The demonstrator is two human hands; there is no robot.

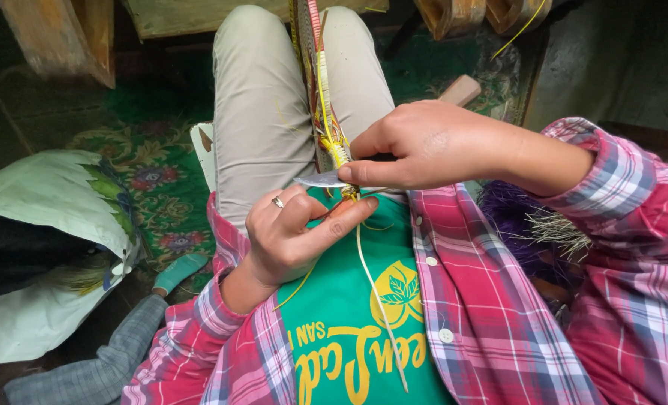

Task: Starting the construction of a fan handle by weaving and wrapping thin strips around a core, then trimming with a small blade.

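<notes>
Beneath our lap lay a green patterned carpet (150, 176), and on it to our left a large white sack (45, 225) sagged open. A bundle of purple fibres (525, 225) sat beside our right hip. Along our thighs ran a long woven strip (320, 82) of red and yellow straw. Our right hand (424, 146) was pinched shut on a small thin blade (320, 180), held just at the strip's near end. Our left hand (296, 232) was closed on the straw ends (349, 196) there, thumb pressing up, and a pale loose straw (379, 307) trailed down our shirt. We judged the blade sat close to the left thumb; a slip could have nicked it or cut the wrong strand.
</notes>
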